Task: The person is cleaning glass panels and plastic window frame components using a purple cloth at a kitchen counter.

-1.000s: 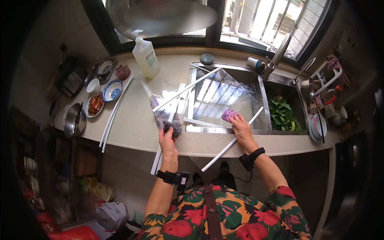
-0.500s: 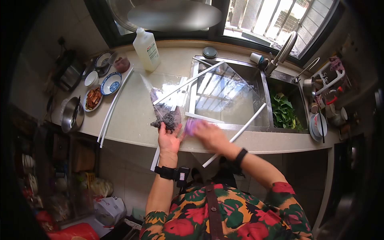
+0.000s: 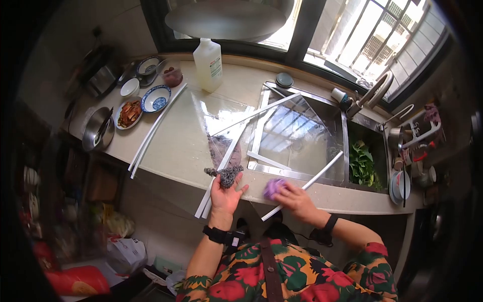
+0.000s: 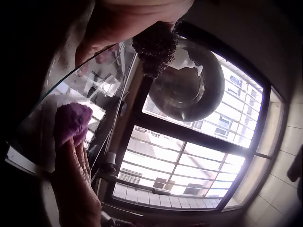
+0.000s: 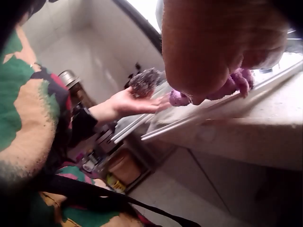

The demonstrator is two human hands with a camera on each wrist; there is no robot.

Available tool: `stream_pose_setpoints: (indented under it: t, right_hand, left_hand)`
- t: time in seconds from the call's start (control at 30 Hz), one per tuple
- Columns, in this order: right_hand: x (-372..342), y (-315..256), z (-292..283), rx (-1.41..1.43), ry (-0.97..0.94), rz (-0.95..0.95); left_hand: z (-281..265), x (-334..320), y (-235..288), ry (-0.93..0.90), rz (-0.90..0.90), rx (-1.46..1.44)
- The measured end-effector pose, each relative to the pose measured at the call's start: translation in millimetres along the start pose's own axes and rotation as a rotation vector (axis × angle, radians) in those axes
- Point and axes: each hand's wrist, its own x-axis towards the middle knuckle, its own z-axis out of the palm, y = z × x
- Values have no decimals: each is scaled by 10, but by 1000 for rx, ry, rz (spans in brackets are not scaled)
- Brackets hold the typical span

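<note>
My left hand point(image 3: 225, 197) is at the counter's front edge, palm up. It pinches a dark grey mesh scouring pad point(image 3: 229, 176) while some fingers stretch to the right. The left wrist view shows its fingers by the edge of a clear glass pane point(image 4: 52, 94), with the scouring pad beside them. My right hand point(image 3: 298, 201) holds a bunched purple cloth point(image 3: 274, 189) at its fingertips, over the front edge right of the left hand. The clear pane point(image 3: 297, 132) with white edge strips point(image 3: 322, 173) spans counter and sink. A patterned cloth point(image 3: 226, 151) shows through it.
The double sink point(image 3: 344, 146) has leafy greens point(image 3: 362, 163) in its right basin. A large bottle point(image 3: 208, 65) stands by the window. Bowls point(image 3: 156, 98) and a food plate point(image 3: 129, 114) lie left, beside long white strips point(image 3: 158, 128). Cups and dishes point(image 3: 401, 186) crowd the right end.
My right hand has swept the purple cloth from the sink corner left to near the left hand, then partly back right. The left hand's fingers have spread around the scouring pad. The head view has tilted.
</note>
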Motion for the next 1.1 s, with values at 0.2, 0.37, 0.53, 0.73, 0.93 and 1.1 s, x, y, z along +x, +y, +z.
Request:
stream_pose_setpoints:
  t: [0.2,0.37,0.53,0.73,0.93,1.1]
  right_hand:
    - [1204,198,107,-12,-92,-320]
    - [1982,595,272,-84,-19,-43]
    - [1657,1614,347,-69,75,430]
    - [763,1588,96,-45,-3,679]
    - [55,194,113,-93,-35,267]
    - [-233,390,41,-57,-57,269]
  left_hand:
    - [-134,48,-81,-138,97,-144]
    - [-59,-28,-83,-69,67,-92]
    - [7,40,-139,33,90,47]
    - [137,171,-247,109,97,232]
    - [88,204,-239,126,144,358]
    - [144,210,-288,231,198,421]
